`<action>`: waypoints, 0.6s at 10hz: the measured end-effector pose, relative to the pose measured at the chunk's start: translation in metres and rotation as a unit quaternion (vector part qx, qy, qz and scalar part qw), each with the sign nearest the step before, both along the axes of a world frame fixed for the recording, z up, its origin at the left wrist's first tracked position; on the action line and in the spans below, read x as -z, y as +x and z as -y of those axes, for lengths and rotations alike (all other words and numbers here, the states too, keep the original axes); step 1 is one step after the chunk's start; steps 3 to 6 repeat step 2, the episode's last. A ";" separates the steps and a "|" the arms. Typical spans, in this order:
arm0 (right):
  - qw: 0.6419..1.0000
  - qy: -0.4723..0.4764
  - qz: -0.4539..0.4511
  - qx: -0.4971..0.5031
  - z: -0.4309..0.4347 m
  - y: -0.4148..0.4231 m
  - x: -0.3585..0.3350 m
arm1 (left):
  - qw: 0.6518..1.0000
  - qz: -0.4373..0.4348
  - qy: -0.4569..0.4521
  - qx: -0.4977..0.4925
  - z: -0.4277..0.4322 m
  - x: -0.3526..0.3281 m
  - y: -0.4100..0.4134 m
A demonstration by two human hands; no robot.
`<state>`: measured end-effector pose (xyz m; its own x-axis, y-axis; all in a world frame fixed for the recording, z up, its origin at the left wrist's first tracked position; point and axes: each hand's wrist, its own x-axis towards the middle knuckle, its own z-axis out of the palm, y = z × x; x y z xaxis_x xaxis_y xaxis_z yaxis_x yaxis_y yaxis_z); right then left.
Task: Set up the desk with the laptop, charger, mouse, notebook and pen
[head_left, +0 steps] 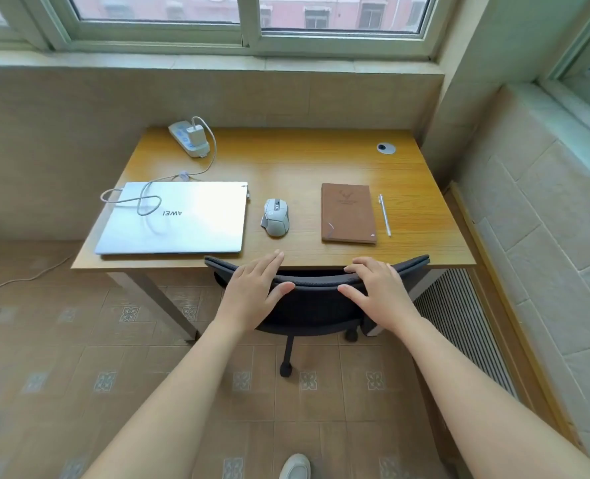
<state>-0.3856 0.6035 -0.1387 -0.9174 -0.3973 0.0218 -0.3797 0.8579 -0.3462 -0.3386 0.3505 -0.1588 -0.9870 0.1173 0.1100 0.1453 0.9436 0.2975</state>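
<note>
On the wooden desk (pixel 286 160) a closed silver laptop (pixel 197 223) lies at the left. A white charger (pixel 194 133) is plugged into a power strip (pixel 187 140) at the back left, and its cable (pixel 148 202) loops over the laptop lid. A grey mouse (pixel 275 216) sits mid-desk. To its right lie a brown notebook (pixel 348 212) and a silver pen (pixel 385 214). My left hand (pixel 255 292) and my right hand (pixel 380 292) both rest on the top of a dark office chair's backrest (pixel 316 283), fingers draped over it.
The chair is tucked under the desk's front edge. A round cable grommet (pixel 386 148) sits at the desk's back right. A radiator grille (pixel 466 326) and tiled wall stand to the right, windows behind. A cord (pixel 27 278) trails on the floor at left.
</note>
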 end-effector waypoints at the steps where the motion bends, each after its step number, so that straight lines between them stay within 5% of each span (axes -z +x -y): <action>1: 0.997 -0.047 -0.053 -0.013 0.003 0.017 -0.027 | 0.997 -0.064 0.020 -0.023 -0.010 -0.025 0.015; 2: 0.985 -0.086 -0.143 -0.031 0.003 0.031 -0.065 | 0.987 -0.158 0.008 -0.023 -0.021 -0.064 0.028; 6: 0.985 -0.086 -0.143 -0.031 0.003 0.031 -0.065 | 0.987 -0.158 0.008 -0.023 -0.021 -0.064 0.028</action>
